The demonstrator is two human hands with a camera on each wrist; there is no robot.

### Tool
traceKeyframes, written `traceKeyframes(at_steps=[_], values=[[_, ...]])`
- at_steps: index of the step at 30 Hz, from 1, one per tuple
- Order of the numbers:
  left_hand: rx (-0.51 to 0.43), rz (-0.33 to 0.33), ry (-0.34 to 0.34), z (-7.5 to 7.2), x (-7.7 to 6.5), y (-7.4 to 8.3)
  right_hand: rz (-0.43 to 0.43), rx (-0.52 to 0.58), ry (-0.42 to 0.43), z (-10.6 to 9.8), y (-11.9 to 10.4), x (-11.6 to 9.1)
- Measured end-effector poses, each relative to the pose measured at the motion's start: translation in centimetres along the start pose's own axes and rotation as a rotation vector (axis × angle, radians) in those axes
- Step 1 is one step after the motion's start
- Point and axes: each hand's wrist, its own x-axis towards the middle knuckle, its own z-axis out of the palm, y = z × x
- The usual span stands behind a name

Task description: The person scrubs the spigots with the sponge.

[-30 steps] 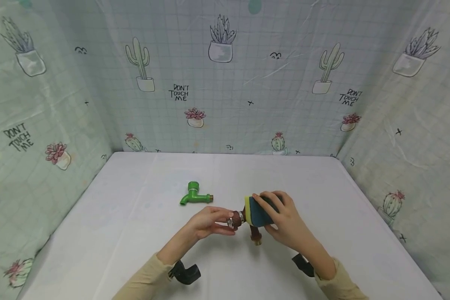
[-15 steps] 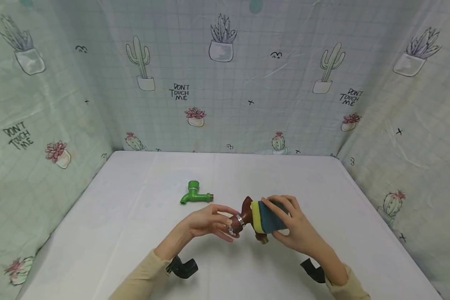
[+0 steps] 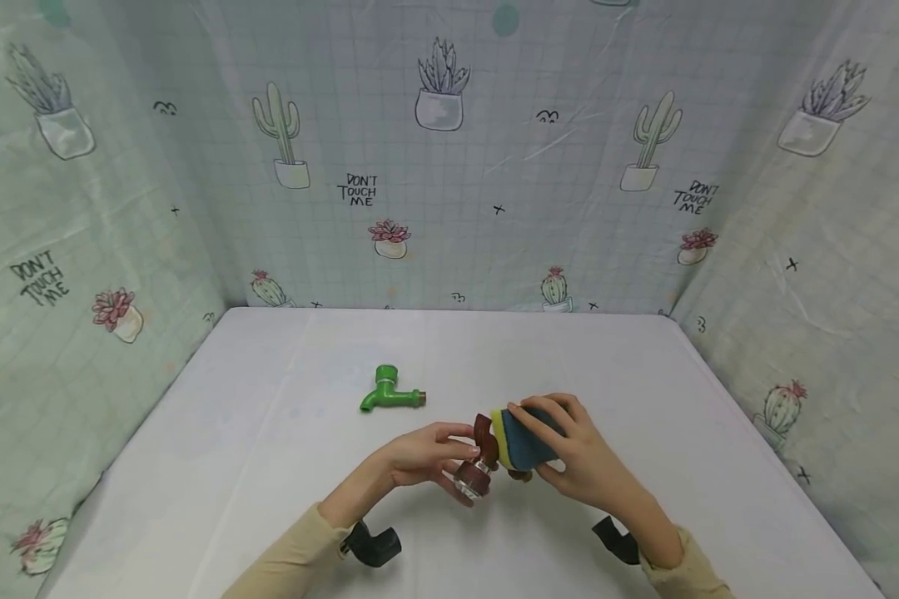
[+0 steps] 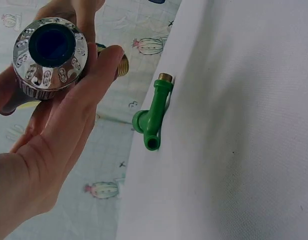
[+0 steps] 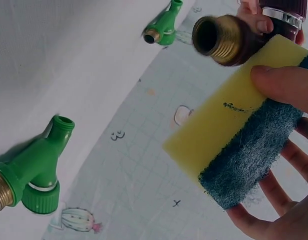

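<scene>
A brown faucet (image 3: 485,453) with a chrome-trimmed knob is held above the table in my left hand (image 3: 430,456), fingers and thumb around its body and knob. In the left wrist view its chrome knob end (image 4: 73,67) faces the camera. My right hand (image 3: 588,457) grips a sponge (image 3: 528,443), yellow with a dark blue-green scouring side. The yellow face (image 5: 219,107) lies against the faucet's body in the head view. The faucet's brass threaded end (image 5: 226,40) shows beside the sponge in the right wrist view.
A green faucet (image 3: 389,391) lies on the white table (image 3: 307,358), beyond my left hand. Two green faucets appear in the right wrist view, a near one (image 5: 36,165) and a farther one (image 5: 164,25). Patterned cloth (image 3: 449,183) walls the table's back and sides.
The brown faucet has turned in my left hand, its knob end swinging down towards me. My right hand moved the sponge right and down, then back left along the faucet.
</scene>
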Motion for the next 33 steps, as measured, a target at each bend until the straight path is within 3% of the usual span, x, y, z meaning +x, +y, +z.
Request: traceKeyframes(at_steps=[11,21,29,33], values=[[0.136,0.061,0.211,0.5,0.5,-0.5,-0.025,-0.004,0.04,0.5,0.2,0.2],[0.239,0.03,0.178,0.1,0.6,0.0,-0.049,0.119,-0.059,-0.1,0.1,1.2],[0.249,0.02,0.165,0.4,0.4,0.2,-0.083,0.115,-0.085,-0.2,0.1,1.9],[0.253,0.026,0.189,0.4,0.3,0.2,-0.096,0.098,-0.08,-0.1,0.0,2.0]])
